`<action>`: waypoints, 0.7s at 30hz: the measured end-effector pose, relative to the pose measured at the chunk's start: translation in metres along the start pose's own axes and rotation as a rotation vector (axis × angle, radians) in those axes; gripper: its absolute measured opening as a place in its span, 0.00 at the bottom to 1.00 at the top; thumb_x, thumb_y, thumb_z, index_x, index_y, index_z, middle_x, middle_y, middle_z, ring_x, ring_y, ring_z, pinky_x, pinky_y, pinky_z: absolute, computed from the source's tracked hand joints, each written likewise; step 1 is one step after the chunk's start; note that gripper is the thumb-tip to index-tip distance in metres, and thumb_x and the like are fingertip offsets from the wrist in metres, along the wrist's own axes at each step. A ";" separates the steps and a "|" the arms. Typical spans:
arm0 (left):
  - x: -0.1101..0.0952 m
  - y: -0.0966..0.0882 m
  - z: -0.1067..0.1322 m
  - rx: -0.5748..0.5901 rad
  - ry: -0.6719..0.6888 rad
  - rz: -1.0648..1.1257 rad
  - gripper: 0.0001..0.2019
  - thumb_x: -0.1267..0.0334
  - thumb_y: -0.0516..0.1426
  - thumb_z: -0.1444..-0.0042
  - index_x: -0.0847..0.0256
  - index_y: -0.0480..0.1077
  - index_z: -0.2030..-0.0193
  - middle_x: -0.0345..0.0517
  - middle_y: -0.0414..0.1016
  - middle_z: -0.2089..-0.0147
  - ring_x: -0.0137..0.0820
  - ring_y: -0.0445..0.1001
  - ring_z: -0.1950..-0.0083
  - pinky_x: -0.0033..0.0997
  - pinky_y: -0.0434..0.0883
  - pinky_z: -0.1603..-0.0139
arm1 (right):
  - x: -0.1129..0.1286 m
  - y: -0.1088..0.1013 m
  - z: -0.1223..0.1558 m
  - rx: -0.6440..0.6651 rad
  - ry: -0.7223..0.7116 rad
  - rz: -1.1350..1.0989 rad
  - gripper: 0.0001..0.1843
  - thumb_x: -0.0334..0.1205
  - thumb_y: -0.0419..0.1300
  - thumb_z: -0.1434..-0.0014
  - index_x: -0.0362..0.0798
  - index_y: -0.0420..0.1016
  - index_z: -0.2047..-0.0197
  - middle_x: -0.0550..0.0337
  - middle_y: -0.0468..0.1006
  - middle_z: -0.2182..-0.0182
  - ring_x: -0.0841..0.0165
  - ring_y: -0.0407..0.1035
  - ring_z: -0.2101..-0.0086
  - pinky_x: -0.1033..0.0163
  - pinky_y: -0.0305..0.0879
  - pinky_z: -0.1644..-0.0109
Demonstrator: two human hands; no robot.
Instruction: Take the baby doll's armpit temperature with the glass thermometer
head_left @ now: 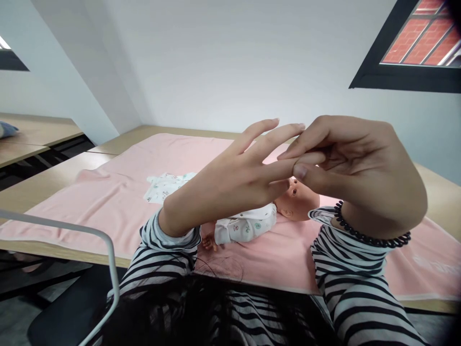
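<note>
My left hand [237, 180] is raised over the table with its fingers spread and nothing in it. My right hand [367, 168] has its thumb and fingers closed around the index finger of my left hand. Below both hands a baby doll [302, 201] lies on its back on a pink blanket [118, 192], its head to the right. It wears a white printed baby top [248, 226]; one small doll hand shows at the cuff. My hands and left forearm hide part of its face and body. More white printed cloth [167, 185] shows behind my left forearm.
The blanket covers much of a wooden table [104, 144] against a white wall. A chair [68, 307] with a pale metal frame [113, 264] stands at the front left. Another table [43, 127] is at the far left. A black coil band [360, 235] circles my right wrist.
</note>
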State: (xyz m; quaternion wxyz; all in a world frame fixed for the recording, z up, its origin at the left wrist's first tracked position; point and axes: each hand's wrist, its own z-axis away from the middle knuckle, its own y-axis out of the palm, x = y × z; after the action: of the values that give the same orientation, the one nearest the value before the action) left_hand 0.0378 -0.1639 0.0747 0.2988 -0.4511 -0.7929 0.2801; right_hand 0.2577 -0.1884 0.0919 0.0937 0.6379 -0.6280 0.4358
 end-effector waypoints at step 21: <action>0.000 0.002 0.004 -0.042 -0.007 0.002 0.15 0.57 0.50 0.21 0.48 0.72 0.35 0.42 0.72 0.29 0.46 0.65 0.21 0.62 0.60 0.16 | -0.005 -0.002 -0.003 0.031 -0.039 -0.070 0.10 0.37 0.77 0.45 0.58 0.83 0.62 0.59 0.75 0.72 0.62 0.70 0.71 0.54 0.70 0.71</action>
State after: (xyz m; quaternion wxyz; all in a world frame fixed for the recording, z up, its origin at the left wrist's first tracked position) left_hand 0.0358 -0.1641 0.0703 0.2861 -0.4571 -0.7992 0.2655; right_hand 0.2589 -0.1828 0.0909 0.0869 0.6691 -0.6002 0.4295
